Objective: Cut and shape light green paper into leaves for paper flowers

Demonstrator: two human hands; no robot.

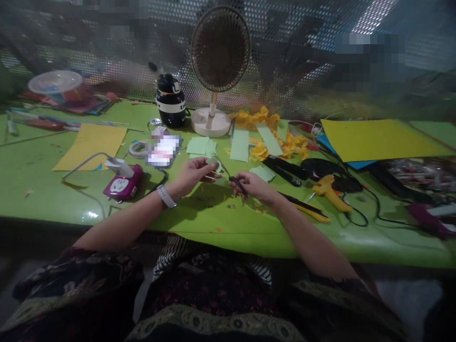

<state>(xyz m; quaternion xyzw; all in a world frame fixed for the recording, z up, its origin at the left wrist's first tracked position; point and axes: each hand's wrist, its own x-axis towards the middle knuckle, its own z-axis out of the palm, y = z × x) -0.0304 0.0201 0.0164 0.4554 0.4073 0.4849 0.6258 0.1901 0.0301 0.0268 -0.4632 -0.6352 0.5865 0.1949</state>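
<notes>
My left hand [195, 175], with a white watch band [166, 196] at its wrist, pinches a small pale green paper piece [214, 164]. In my right hand [252, 186] is a pair of black-handled scissors [237, 184], its blades pointing up and left beside that paper. The blades look slightly apart. Just behind my left hand lies a stack of pale green paper squares [200, 146]. More green paper [262, 174] rests near my right hand. Small scraps are scattered on the green tabletop [199, 223] under both hands.
Behind stand a fan [213, 122] and a black bottle [171, 109]. Left are a phone [164, 151], tape roll [139, 149] and purple power socket [123, 184]. Right are orange paper flowers [261, 152], a stapler [284, 170], a yellow-and-black cutter [309, 209] and a yellow glue gun [329, 191].
</notes>
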